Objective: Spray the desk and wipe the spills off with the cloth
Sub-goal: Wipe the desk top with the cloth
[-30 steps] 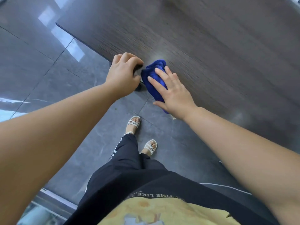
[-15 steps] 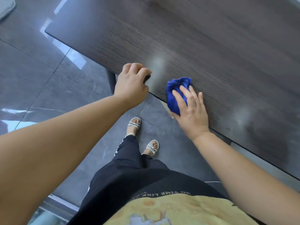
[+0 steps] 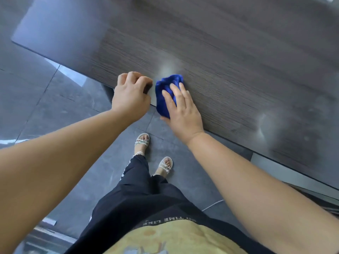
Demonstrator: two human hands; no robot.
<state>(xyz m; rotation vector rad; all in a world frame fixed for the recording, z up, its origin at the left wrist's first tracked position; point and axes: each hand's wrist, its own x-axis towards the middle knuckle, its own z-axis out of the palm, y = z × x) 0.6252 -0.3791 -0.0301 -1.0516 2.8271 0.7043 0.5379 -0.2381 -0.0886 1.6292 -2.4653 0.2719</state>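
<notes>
A dark wood-grain desk [image 3: 229, 61] fills the upper part of the head view, its front edge running from upper left to lower right. On that edge lies a bunched blue cloth [image 3: 162, 92], partly hanging over it. My right hand [image 3: 183, 110] presses flat on the cloth with straight, spread fingers. Just left of the cloth, my left hand [image 3: 131, 96] curls over the desk edge, fingers on top and thumb at the rim. No spray bottle is in view.
Pale wet smears shine on the desk above the cloth [image 3: 166, 68] and further right [image 3: 271, 125]. A dark desk leg [image 3: 108, 92] stands under the edge. Below is grey tiled floor [image 3: 55, 107] with my sandalled feet [image 3: 142, 142].
My right hand has slid the cloth back to the left along the desk edge, close to my left hand. The left hand has kept its hold on the edge.
</notes>
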